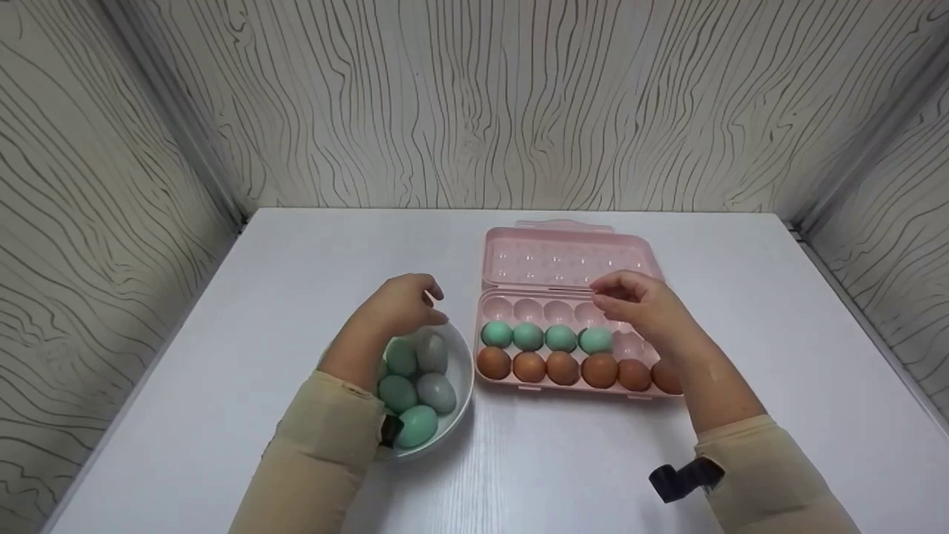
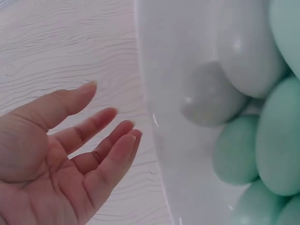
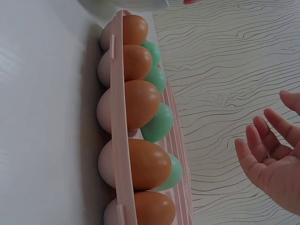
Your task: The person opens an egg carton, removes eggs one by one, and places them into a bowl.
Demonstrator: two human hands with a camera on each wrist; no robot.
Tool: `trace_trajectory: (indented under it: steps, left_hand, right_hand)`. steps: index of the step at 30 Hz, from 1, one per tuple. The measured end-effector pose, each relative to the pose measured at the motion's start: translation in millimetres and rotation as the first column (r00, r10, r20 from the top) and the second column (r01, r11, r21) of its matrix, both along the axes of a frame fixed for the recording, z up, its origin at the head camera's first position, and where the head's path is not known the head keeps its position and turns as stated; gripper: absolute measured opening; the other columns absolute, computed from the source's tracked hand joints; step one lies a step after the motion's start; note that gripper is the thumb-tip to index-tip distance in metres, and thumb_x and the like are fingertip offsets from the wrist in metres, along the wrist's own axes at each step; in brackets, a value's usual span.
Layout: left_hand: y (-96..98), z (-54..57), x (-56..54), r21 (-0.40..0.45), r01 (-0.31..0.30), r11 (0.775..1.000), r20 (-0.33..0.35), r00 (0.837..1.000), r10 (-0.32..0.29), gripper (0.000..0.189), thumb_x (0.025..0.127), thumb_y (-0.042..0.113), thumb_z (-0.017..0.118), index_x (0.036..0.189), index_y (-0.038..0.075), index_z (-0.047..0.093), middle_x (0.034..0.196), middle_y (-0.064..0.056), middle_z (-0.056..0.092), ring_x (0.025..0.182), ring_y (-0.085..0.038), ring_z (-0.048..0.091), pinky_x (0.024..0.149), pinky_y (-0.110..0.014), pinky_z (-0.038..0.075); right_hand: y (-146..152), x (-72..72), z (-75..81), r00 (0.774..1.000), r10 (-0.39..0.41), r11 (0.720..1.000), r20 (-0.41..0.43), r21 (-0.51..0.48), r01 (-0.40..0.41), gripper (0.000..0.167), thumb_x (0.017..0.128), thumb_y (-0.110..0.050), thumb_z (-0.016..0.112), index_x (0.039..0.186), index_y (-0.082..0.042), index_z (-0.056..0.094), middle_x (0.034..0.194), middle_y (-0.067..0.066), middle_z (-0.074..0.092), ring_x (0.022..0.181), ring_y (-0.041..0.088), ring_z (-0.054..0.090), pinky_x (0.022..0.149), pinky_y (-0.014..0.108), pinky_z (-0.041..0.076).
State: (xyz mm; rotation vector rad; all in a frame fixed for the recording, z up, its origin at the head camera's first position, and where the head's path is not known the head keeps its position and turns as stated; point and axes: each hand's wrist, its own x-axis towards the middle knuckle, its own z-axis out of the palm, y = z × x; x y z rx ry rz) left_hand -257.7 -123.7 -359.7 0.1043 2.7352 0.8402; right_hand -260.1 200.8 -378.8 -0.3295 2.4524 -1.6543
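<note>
Over the far rim of a white bowl hovers my left hand, its fingers loosely bent around nothing. Several green and greyish eggs lie in the bowl, partly hidden by my left forearm. The left wrist view shows that hand beside the bowl wall, apart from the eggs. Above the pink egg carton is my right hand, holding nothing. Brown eggs fill the carton's front row; green eggs sit in the middle row from the left. The right wrist view shows relaxed fingers.
The carton's lid lies folded back behind the tray. Bowl and carton stand side by side on a white table. Patterned panels rise at the back and both sides. Black cameras are strapped to the wrists.
</note>
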Motion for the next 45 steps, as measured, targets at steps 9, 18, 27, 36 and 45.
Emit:
trace_trajectory:
  steps: [9,18,27,36,45]
  left_hand:
    - [20.0,4.2,1.1,0.161,-0.025,0.987,-0.063,0.997,0.035,0.032,0.083,0.027,0.066,0.111,0.013,0.059,0.109,-0.007,0.060,0.103,-0.023,0.055,0.085,-0.038,0.047]
    - [36.6,2.9,2.0,0.334,-0.010,0.943,-0.099,0.994,0.046,0.030,0.085,0.026,0.064,0.111,0.014,0.058,0.113,-0.005,0.059,0.107,-0.021,0.055,0.087,-0.037,0.047]
    - [55.0,0.6,6.2,0.405,0.018,0.914,-0.072,0.997,0.012,0.027,0.086,0.026,0.062,0.111,0.016,0.057,0.112,-0.001,0.059,0.107,-0.019,0.055,0.087,-0.033,0.047]
    - [64.7,-5.1,9.7,0.436,0.035,0.899,-0.039,0.999,-0.020,0.024,0.086,0.026,0.062,0.108,0.017,0.058,0.108,-0.001,0.059,0.105,-0.018,0.054,0.087,-0.033,0.046]
    - [68.3,-11.3,11.3,0.443,0.041,0.896,-0.024,0.999,-0.034,0.023,0.086,0.028,0.062,0.107,0.018,0.059,0.106,0.001,0.058,0.103,-0.017,0.055,0.085,-0.033,0.047]
  right_hand:
    - [7.3,-4.3,-4.3,1.000,-0.026,0.998,0.000,0.062,0.026,0.035,0.085,-0.027,0.064,0.111,-0.004,0.058,0.102,0.009,0.058,0.093,0.024,0.055,0.079,0.024,0.048]
    - [15.6,-8.4,-15.1,0.998,-0.041,0.988,-0.038,0.148,0.046,0.037,0.085,-0.027,0.065,0.111,-0.002,0.058,0.102,0.010,0.059,0.091,0.019,0.055,0.076,0.026,0.046]
    - [15.5,-11.7,-34.0,0.999,-0.053,0.953,0.000,0.297,0.051,0.039,0.084,-0.030,0.065,0.115,-0.006,0.058,0.108,0.012,0.060,0.101,0.027,0.055,0.085,0.037,0.046]
    - [9.8,-12.4,-51.5,0.998,-0.069,0.901,0.011,0.430,0.057,0.040,0.083,-0.028,0.066,0.116,-0.007,0.058,0.116,0.017,0.056,0.106,0.032,0.053,0.087,0.044,0.044]
    - [-0.3,-10.8,-61.0,0.996,-0.075,0.878,-0.037,0.472,0.084,0.036,0.078,-0.026,0.070,0.104,-0.004,0.060,0.104,0.014,0.059,0.095,0.028,0.054,0.086,0.046,0.041]
